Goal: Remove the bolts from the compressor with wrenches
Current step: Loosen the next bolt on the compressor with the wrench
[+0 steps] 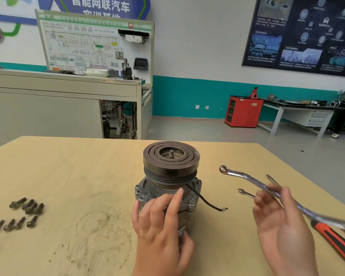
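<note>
A grey compressor (pixel 167 184) stands upright on the wooden table (pixel 68 160), its dark grooved pulley on top. Bolt heads show on its flange at the right side. My left hand (pixel 159 226) rests on the compressor's near side, fingers spread over the body, thumb against a small metal part low down. My right hand (pixel 277 220) holds a long silver ring wrench (pixel 253 180) above the table, to the right of the compressor, its ring end pointing up and left. The wrench is motion-blurred.
Several loose bolts (pixel 26 208) lie on the table's left side. A small open-end wrench (pixel 245 193) and a red-and-black handled tool (pixel 335 242) lie to the right. A black wire (pixel 205 202) trails from the compressor. The table's right edge runs close to the tools.
</note>
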`<move>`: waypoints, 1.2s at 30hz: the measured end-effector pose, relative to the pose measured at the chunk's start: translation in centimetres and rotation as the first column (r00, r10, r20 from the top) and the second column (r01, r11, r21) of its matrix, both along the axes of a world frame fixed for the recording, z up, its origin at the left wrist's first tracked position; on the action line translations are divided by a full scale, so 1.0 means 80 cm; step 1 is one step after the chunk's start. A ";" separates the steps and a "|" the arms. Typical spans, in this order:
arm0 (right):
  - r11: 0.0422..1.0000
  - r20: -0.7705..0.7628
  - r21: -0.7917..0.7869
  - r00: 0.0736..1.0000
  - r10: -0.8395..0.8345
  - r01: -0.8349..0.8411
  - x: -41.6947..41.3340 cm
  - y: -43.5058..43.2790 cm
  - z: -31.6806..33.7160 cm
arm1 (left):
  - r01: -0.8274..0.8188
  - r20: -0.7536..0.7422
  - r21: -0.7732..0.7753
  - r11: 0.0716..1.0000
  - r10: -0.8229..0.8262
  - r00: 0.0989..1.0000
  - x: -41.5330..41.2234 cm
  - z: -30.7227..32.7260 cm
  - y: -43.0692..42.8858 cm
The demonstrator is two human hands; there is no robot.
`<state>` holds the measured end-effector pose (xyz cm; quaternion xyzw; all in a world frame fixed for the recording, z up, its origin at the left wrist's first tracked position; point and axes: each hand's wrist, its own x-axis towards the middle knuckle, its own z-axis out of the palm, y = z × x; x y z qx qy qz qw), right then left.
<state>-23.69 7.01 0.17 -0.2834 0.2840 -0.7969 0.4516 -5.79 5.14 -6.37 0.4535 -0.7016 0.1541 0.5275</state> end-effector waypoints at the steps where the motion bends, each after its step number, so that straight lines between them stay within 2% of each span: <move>1: 0.999 -0.051 0.008 0.998 -0.033 0.033 0.002 0.012 -0.008 | 0.004 0.001 0.001 1.000 -0.004 1.000 0.000 0.000 0.000; 4: 0.994 -0.189 0.024 0.977 -0.103 0.109 0.024 0.040 -0.022 | 0.012 0.005 0.001 1.000 -0.012 1.000 0.000 0.000 -0.001; 9: 0.991 -0.419 -0.063 0.898 -0.133 0.118 0.059 0.054 -0.030 | -0.001 0.021 0.002 1.000 0.000 1.000 0.000 -0.001 -0.002; 17: 0.992 -0.636 -0.077 0.762 -0.125 0.098 0.062 0.049 -0.041 | -0.009 0.016 -0.001 1.000 0.009 1.000 0.000 -0.002 -0.001; 20: 0.992 -0.586 -0.064 0.800 -0.129 0.112 0.055 0.043 -0.031 | -0.017 0.026 -0.007 1.000 0.017 1.000 -0.001 -0.002 -0.003; 23: 0.996 -0.372 0.066 0.928 -0.027 0.056 0.036 0.006 -0.017 | -0.017 0.013 -0.014 1.000 0.017 1.000 -0.002 -0.002 -0.003; 25: 0.976 -0.259 0.180 0.952 0.165 -0.120 0.018 -0.026 -0.016 | -0.013 0.011 -0.033 0.999 0.013 1.000 -0.003 -0.001 -0.003; 27: 0.890 -0.138 0.329 0.916 0.376 -0.316 0.012 -0.056 -0.013 | -0.005 0.012 -0.048 0.999 0.005 1.000 -0.003 0.000 -0.002; 28: 0.848 -0.070 0.375 0.901 0.428 -0.374 0.012 -0.068 -0.014 | -0.003 0.016 -0.056 0.998 0.004 1.000 -0.002 0.000 -0.002; 30: 0.859 0.048 0.336 0.918 0.393 -0.386 0.007 -0.074 -0.012 | 0.004 0.007 -0.057 0.998 -0.004 1.000 -0.002 0.000 -0.001; 32: 0.937 0.128 0.189 0.953 0.273 -0.294 -0.004 -0.055 -0.006 | 0.010 -0.011 -0.042 0.999 -0.010 1.000 -0.002 0.001 0.000; 34: 0.981 0.069 0.084 0.983 0.170 -0.175 -0.012 -0.024 -0.010 | 0.005 -0.015 -0.023 1.000 -0.006 1.000 -0.002 0.001 0.000; 36: 0.996 -0.083 0.047 0.993 0.085 -0.081 -0.005 0.007 -0.015 | 0.006 -0.016 -0.003 1.000 -0.006 1.000 -0.002 0.000 0.001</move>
